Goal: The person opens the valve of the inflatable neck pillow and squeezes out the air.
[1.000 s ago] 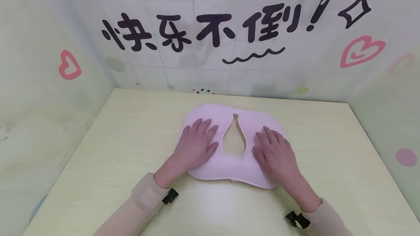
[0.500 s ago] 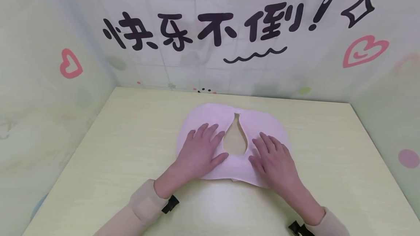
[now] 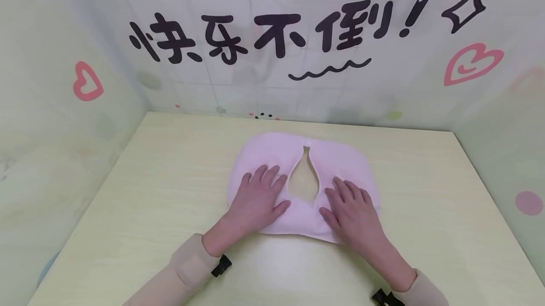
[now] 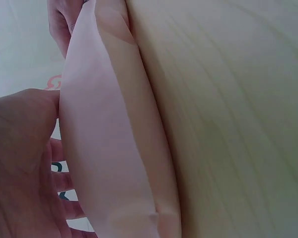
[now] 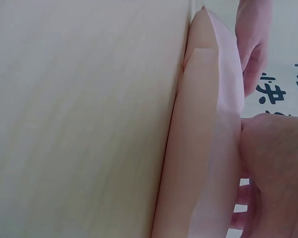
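One pink pillow (image 3: pixel 298 216), flat on the table (image 3: pixel 183 169), around the middle. On the left half, toward the near side, the left hand (image 3: pixel 257 204): fingers relaxed and spread over the top, nothing gripped, thumb close to the teardrop opening (image 3: pixel 304 180). Seems to call for gentle, level smoothing here; best to use finger pads rather than dig in tips, and to avoid shoving toward the opening, for fear of puckering its rim. Further right, the opening itself, table showing through; leave uncovered and watch for twisting at the narrow far end. Along the near edge, in the left wrist view, a tan band (image 4: pixel 134 99) below the pink top; probably worth keeping straight. On the right half, the right hand (image 3: pixel 352 214): fingers spread, slightly bent, holding nothing; cannot tell how firmly pressed. Match the left in pressure and pace, or risk skewing the pillow.
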Action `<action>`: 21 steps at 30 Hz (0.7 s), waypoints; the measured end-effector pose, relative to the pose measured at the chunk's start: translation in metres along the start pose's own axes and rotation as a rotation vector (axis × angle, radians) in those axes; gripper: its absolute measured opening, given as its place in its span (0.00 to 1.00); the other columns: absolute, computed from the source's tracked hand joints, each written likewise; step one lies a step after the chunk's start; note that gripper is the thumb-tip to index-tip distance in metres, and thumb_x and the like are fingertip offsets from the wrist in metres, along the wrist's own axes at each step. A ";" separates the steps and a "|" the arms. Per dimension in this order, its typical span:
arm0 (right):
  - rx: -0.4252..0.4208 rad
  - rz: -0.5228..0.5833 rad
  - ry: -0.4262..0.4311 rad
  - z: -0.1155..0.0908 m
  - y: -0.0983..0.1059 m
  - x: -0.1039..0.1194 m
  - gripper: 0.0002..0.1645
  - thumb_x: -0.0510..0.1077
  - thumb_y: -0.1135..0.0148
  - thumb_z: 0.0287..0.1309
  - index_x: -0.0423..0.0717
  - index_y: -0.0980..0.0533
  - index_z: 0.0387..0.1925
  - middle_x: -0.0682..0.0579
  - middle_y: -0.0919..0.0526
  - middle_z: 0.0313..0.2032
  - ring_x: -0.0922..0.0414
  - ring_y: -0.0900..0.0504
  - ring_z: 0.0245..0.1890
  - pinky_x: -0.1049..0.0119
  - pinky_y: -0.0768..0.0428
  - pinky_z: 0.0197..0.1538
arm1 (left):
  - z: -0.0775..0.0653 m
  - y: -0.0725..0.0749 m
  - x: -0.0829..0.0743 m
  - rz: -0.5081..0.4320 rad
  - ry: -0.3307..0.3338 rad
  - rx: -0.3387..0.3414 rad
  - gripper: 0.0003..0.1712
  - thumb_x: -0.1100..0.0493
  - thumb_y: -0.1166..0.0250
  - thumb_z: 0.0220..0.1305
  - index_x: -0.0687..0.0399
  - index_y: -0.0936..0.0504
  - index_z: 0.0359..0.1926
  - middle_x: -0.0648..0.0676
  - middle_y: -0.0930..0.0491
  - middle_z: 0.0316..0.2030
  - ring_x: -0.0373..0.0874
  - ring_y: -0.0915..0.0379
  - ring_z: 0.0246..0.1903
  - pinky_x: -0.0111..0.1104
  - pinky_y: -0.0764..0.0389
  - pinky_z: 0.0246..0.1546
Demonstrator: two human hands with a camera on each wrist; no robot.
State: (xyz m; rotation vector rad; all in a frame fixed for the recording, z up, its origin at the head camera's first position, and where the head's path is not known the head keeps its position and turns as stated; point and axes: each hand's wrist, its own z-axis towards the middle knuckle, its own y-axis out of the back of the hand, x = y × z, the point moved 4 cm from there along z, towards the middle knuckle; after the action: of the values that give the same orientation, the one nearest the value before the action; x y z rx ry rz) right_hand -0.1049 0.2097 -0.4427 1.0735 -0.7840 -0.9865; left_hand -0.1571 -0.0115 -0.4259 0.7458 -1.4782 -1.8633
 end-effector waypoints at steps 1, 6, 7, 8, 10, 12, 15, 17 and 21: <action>0.006 -0.004 0.001 0.000 -0.001 0.000 0.28 0.55 0.38 0.66 0.39 0.23 0.57 0.33 0.26 0.65 0.34 0.28 0.63 0.36 0.29 0.59 | 0.000 -0.001 0.000 0.003 -0.001 -0.001 0.33 0.39 0.36 0.69 0.54 0.22 0.66 0.62 0.28 0.67 0.64 0.35 0.67 0.59 0.27 0.55; 0.026 -0.018 0.000 0.000 -0.003 0.001 0.27 0.55 0.38 0.66 0.40 0.23 0.58 0.33 0.27 0.65 0.34 0.29 0.64 0.36 0.30 0.60 | 0.000 -0.002 0.000 0.015 -0.004 0.006 0.33 0.38 0.36 0.69 0.54 0.21 0.64 0.61 0.27 0.67 0.63 0.34 0.66 0.59 0.27 0.54; 0.027 -0.020 0.000 0.000 -0.003 0.001 0.27 0.55 0.38 0.66 0.40 0.23 0.58 0.33 0.27 0.65 0.34 0.29 0.64 0.35 0.31 0.60 | -0.001 -0.003 0.000 0.017 -0.002 0.011 0.33 0.37 0.36 0.69 0.54 0.21 0.64 0.61 0.27 0.67 0.63 0.34 0.66 0.59 0.28 0.54; 0.027 -0.023 0.000 0.000 -0.003 0.001 0.27 0.54 0.38 0.66 0.40 0.23 0.58 0.33 0.27 0.65 0.34 0.29 0.64 0.35 0.31 0.60 | -0.001 -0.003 0.000 0.018 0.000 0.017 0.33 0.37 0.36 0.69 0.54 0.21 0.64 0.61 0.27 0.66 0.63 0.34 0.66 0.59 0.28 0.54; 0.027 -0.028 0.000 0.000 -0.003 0.001 0.27 0.54 0.38 0.66 0.40 0.23 0.58 0.34 0.26 0.65 0.34 0.29 0.64 0.35 0.31 0.61 | 0.000 -0.004 0.000 0.019 0.004 0.026 0.33 0.37 0.37 0.69 0.54 0.21 0.64 0.60 0.27 0.66 0.63 0.34 0.66 0.59 0.28 0.55; 0.027 -0.034 0.001 0.001 -0.003 0.002 0.27 0.54 0.37 0.66 0.40 0.22 0.58 0.34 0.26 0.65 0.34 0.29 0.64 0.35 0.31 0.61 | 0.000 -0.004 0.000 0.019 0.007 0.032 0.33 0.37 0.37 0.69 0.53 0.21 0.64 0.60 0.27 0.66 0.63 0.34 0.66 0.59 0.28 0.55; 0.028 -0.042 0.004 0.000 -0.003 0.002 0.27 0.54 0.37 0.66 0.40 0.22 0.57 0.34 0.26 0.65 0.34 0.29 0.63 0.35 0.31 0.61 | 0.000 -0.005 0.000 0.017 0.010 0.037 0.33 0.37 0.37 0.69 0.53 0.21 0.64 0.60 0.27 0.66 0.63 0.34 0.66 0.59 0.28 0.55; 0.029 -0.044 0.006 0.000 -0.003 0.002 0.27 0.54 0.37 0.66 0.40 0.22 0.57 0.34 0.26 0.65 0.34 0.29 0.63 0.36 0.31 0.60 | 0.000 -0.006 0.000 0.017 0.011 0.039 0.33 0.37 0.37 0.69 0.53 0.21 0.65 0.60 0.27 0.66 0.63 0.34 0.66 0.59 0.28 0.55; 0.041 -0.014 -0.005 0.003 -0.002 0.000 0.27 0.55 0.38 0.67 0.39 0.23 0.59 0.34 0.27 0.65 0.34 0.29 0.64 0.36 0.31 0.61 | 0.004 -0.003 0.001 0.018 0.011 0.019 0.34 0.37 0.35 0.68 0.54 0.22 0.64 0.60 0.26 0.66 0.62 0.33 0.65 0.59 0.27 0.54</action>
State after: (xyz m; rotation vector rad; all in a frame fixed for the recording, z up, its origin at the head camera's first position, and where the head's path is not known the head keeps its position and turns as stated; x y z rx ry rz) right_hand -0.1078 0.2084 -0.4440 1.1132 -0.8049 -0.9891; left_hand -0.1611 -0.0098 -0.4285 0.7482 -1.4934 -1.8312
